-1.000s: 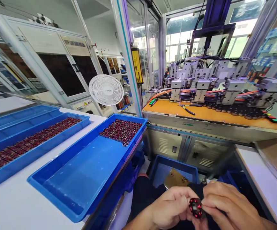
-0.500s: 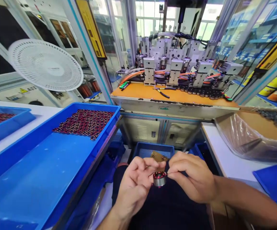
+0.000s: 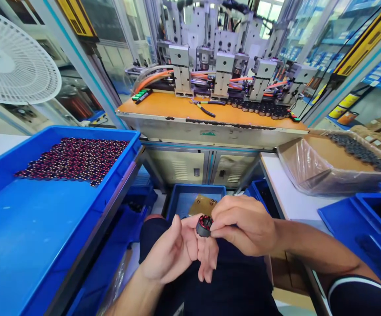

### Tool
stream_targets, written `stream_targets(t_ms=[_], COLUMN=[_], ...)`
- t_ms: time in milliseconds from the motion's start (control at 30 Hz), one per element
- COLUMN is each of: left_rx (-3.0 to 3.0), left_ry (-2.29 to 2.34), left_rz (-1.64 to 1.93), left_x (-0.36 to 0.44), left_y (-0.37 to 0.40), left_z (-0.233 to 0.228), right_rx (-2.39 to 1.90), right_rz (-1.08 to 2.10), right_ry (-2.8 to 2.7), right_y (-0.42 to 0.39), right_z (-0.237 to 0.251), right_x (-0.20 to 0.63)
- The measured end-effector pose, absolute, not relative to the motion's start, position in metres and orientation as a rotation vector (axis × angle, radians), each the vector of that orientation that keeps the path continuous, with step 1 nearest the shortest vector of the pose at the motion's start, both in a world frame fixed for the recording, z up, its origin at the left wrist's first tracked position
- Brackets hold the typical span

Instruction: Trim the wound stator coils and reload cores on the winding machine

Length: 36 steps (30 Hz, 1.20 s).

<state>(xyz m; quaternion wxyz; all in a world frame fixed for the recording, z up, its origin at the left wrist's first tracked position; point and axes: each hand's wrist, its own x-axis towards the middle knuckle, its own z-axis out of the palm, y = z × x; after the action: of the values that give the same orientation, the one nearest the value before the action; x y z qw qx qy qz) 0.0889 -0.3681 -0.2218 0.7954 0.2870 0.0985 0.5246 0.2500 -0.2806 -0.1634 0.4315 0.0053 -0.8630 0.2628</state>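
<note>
A small round motor part [image 3: 204, 225] with dark red windings and a grey metal body sits between my two hands over my lap. My right hand [image 3: 243, 226] pinches it from the right with thumb and fingertips. My left hand [image 3: 180, 250] lies palm up beneath and to the left of it, fingers spread, touching the part's underside. To my left a blue tray [image 3: 45, 237] holds several more of the same red-wound parts [image 3: 75, 159] packed at its far end.
An orange-topped machine bench [image 3: 210, 115] with grey actuators stands ahead. A plastic-lined cardboard box [image 3: 328, 169] of dark parts rests on the right table, with blue trays [image 3: 368, 228] nearer. A blue bin [image 3: 190, 199] sits on the floor by my knees. A white fan [image 3: 12, 61] is far left.
My head has turned right and down, shifting the trays and bench leftward. My left hand has opened flat under the part, while my right hand keeps its pinch on it.
</note>
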Motion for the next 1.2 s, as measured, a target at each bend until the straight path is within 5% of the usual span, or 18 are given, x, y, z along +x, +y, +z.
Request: stream_targets(t_ms=[200, 833, 1200], left_rx=[0.592, 0.693, 0.762], left_ry=[0.323, 0.569, 0.539], left_rz=[1.221, 1.705, 1.197], left_x=[0.091, 0.091, 0.090], left_y=[-0.369, -0.373, -0.363], left_z=[-0.212, -0.210, -0.210], right_rx=[0.032, -0.182, 0.004], right_rz=[0.438, 0.659, 0.697], right_ry=[-2.210, -2.073, -2.097], right_y=[-0.284, -0.286, -0.275], right_z=[-0.166, -0.170, -0.170], right_x=[0.252, 0.251, 0.249])
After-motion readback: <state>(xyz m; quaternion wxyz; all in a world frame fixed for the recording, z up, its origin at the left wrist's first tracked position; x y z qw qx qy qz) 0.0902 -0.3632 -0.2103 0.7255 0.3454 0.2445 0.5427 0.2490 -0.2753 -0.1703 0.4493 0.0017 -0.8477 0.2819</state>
